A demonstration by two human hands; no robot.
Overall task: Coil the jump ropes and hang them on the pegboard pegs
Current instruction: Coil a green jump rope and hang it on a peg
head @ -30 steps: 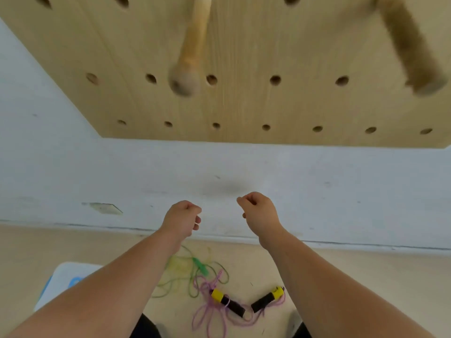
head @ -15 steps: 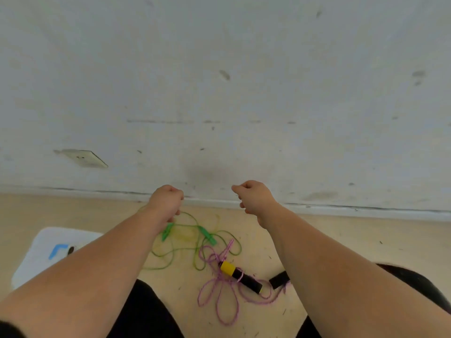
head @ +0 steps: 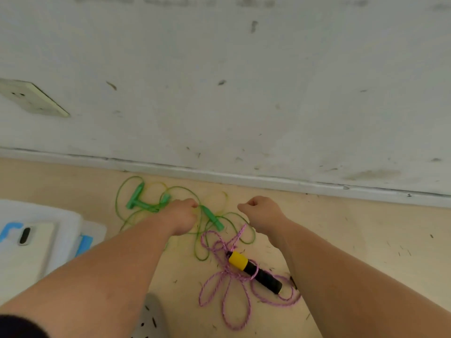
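Tangled jump ropes lie on the tan floor by the wall. A green rope (head: 127, 191) with green handles (head: 135, 196) sprawls at the left, mixed with a faint yellow-green cord (head: 219, 198). A pink braided rope (head: 227, 298) with a black and yellow handle (head: 253, 269) loops in front. My left hand (head: 181, 215) hovers over the green tangle with fingers curled into a fist, holding nothing that I can see. My right hand (head: 264, 213) is likewise curled and holds nothing. The pegboard is out of view.
A white wall with a baseboard (head: 244, 178) rises just behind the ropes. A wall socket (head: 31, 98) sits at the left. A white and blue box (head: 36, 240) stands on the floor at the left. A grey shoe (head: 151, 318) shows at the bottom.
The view has tilted down from the pegboard to the floor. Both curled hands have dropped toward the ropes, the left one now over the green tangle.
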